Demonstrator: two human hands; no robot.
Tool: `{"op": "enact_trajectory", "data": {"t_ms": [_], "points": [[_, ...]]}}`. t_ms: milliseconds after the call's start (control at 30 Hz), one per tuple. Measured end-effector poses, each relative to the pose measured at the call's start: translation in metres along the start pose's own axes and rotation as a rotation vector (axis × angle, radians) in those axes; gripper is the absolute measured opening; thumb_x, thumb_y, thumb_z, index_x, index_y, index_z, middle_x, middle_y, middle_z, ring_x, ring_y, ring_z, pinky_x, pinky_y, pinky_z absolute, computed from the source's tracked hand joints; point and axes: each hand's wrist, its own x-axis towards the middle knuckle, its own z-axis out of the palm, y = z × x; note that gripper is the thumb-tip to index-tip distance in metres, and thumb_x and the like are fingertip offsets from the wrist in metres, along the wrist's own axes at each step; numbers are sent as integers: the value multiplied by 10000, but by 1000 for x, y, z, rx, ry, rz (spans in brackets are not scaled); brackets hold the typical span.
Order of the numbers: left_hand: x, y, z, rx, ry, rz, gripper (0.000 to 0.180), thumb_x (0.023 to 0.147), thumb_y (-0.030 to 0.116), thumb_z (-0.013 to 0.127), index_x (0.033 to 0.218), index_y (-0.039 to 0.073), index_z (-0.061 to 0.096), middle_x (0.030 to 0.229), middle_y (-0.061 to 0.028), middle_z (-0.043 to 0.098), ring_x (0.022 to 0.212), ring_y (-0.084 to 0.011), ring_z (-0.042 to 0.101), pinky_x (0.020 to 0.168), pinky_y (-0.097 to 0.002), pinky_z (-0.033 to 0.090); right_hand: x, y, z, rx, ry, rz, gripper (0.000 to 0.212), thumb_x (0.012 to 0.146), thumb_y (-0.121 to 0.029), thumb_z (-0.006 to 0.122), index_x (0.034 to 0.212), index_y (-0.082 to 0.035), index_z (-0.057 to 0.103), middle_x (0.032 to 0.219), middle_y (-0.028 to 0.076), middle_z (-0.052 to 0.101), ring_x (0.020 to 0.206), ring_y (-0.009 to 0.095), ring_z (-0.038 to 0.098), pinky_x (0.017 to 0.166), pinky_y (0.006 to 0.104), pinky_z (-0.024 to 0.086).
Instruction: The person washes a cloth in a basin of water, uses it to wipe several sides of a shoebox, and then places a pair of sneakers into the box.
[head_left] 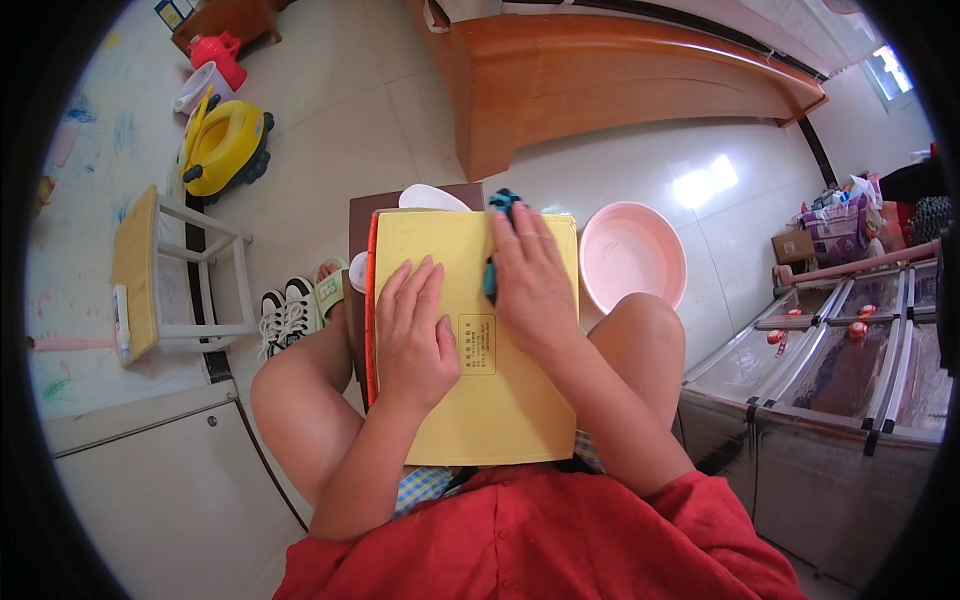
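Note:
A flat yellow file box (pixel 437 425) with a red-orange left edge lies in front of me, over my lap and a dark brown low table (pixel 362 218). My left hand (pixel 412 335) rests on its cover, left of a small printed panel, fingers stretched out and holding nothing. Toward the far right of the cover, my right hand (pixel 528 285) presses down a teal and black patterned cloth (pixel 504 198). The cloth shows beyond the fingertips and along the left side of the hand; the rest is hidden under the palm.
A pink basin (pixel 632 262) stands on the floor to the right. White dishes (pixel 432 197) sit on the low table beyond the box. Left are sneakers (pixel 290 315), a white-framed stool (pixel 205 250) and a yellow toy (pixel 225 145). Clear-lidded storage boxes (pixel 830 370) stand right; wooden furniture (pixel 600 75) is ahead.

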Motion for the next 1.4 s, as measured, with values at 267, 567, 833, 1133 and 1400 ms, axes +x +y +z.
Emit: {"op": "enact_trajectory", "data": {"t_ms": [267, 567, 833, 1133, 1400], "points": [[0, -4, -1, -27, 18, -57, 503, 792, 16, 563, 1290, 0, 496, 1335, -137, 495, 1286, -330, 404, 1076, -426, 325, -8, -18, -14, 83, -112, -93, 577, 889, -232, 554, 1333, 109, 411, 1473, 255, 289, 1381, 397, 255, 1128, 428, 237], [6, -19, -21, 167, 200, -175, 631, 799, 34, 632, 1384, 7, 396, 1332, -178, 501, 1258, -302, 459, 1063, -388, 350, -26, 7, -18, -12, -27, 119, 569, 923, -184, 547, 1375, 100, 349, 1455, 256, 323, 1369, 391, 287, 1121, 444, 260], [1, -44, -14, -823, -29, -614, 654, 849, 34, 608, 1432, -8, 315, 1279, -153, 556, 1181, -209, 532, 992, -297, 407, -5, -1, -2, -64, -87, -6, 543, 933, -179, 539, 1378, 78, 367, 1444, 250, 357, 1357, 389, 319, 1119, 442, 270], [-4, -56, -8, -1046, 31, -612, 618, 846, -58, 494, 1439, -27, 322, 1383, -152, 483, 1263, -192, 465, 1055, -298, 336, 20, -51, 34, 56, -85, -229, 509, 920, -216, 551, 1328, 69, 441, 1429, 220, 401, 1346, 355, 352, 1115, 430, 280], [-5, -60, -6, -1406, 188, -724, 580, 838, 53, 331, 1395, -108, 345, 1408, -170, 441, 1287, -220, 439, 1080, -309, 326, 23, -62, 27, 312, -209, -352, 446, 746, 34, 558, 1191, 2, 571, 1303, 124, 553, 1264, 296, 455, 1082, 412, 337]]}}
